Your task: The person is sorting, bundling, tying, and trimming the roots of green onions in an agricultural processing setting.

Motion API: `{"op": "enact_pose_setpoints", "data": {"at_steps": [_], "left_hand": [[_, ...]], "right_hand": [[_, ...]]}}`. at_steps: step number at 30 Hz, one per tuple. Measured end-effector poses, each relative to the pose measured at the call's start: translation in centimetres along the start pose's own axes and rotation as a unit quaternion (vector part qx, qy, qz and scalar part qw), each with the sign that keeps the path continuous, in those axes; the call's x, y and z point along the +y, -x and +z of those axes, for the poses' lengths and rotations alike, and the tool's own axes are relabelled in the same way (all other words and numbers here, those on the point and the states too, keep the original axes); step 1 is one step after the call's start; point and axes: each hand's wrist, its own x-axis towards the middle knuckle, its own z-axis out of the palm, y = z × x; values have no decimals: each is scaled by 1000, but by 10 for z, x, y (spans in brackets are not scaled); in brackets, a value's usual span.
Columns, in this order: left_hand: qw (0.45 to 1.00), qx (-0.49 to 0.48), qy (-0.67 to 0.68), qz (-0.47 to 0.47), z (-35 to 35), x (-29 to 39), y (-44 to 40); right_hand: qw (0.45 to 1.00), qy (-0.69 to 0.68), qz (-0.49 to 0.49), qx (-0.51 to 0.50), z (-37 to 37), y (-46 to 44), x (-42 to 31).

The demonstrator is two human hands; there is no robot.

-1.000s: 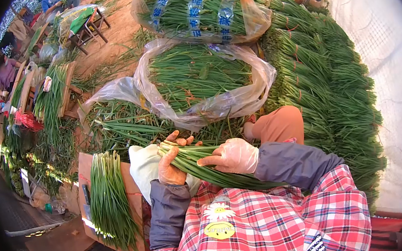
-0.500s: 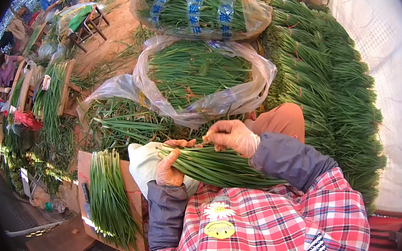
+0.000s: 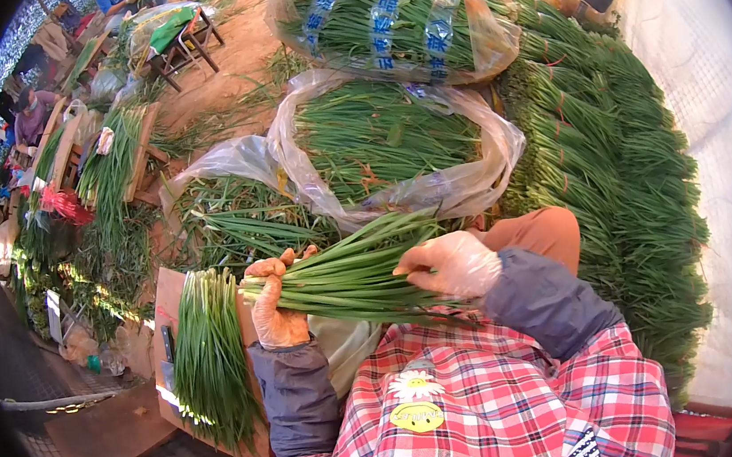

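My left hand [image 3: 276, 307], in a clear plastic glove, is wrapped round the pale stem ends of a bunch of garlic chives [image 3: 348, 270]. Their green leaves fan out to the right above my lap. My right hand [image 3: 461, 265], gloved too, is at the leaves with fingers curled in a pinch; whatever is between its fingertips is hidden. Left of my lap, another pile of garlic chives [image 3: 212, 356] lies across a wooden board [image 3: 170, 289], its leaf tips hanging toward me. A knife [image 3: 167, 343] rests at that board's left edge.
Ahead is an open plastic bag [image 3: 284, 143] of chives, with a tied full bag [image 3: 389, 25] behind. Tied bundles [image 3: 617, 193] are stacked along the right beside a white sheet [image 3: 719, 102]. Loose leaves litter the ground. A stool [image 3: 186, 44] and other people are farther back left.
The chive bunch has been raised and turned, so its leaves now spread up and right. My left hand has shifted left; my right hand has moved right and slightly down along the leaves.
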Motion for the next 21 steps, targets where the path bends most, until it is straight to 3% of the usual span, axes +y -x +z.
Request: {"op": "enact_pose_setpoints", "data": {"at_steps": [4,11,14,15,18,21], "left_hand": [[999,-24,6,25,9,7,-3],[1000,4,-3,21,23,6,-1],[999,18,45,24,19,11,-2],[998,24,57,25,18,12,-3],[997,-16,61,35,20,12,-5],[997,-21,68,28,23,11,-3]], "right_hand": [[995,76,8,-59,17,-23,-9],[997,-58,-9,-42,13,-41,-26],[954,-273,60,-105,10,-42,-21],[949,-300,52,-80,14,-43,-16],[989,-129,-60,-28,20,-46,-18],[999,-7,-54,6,22,-46,-28]]}}
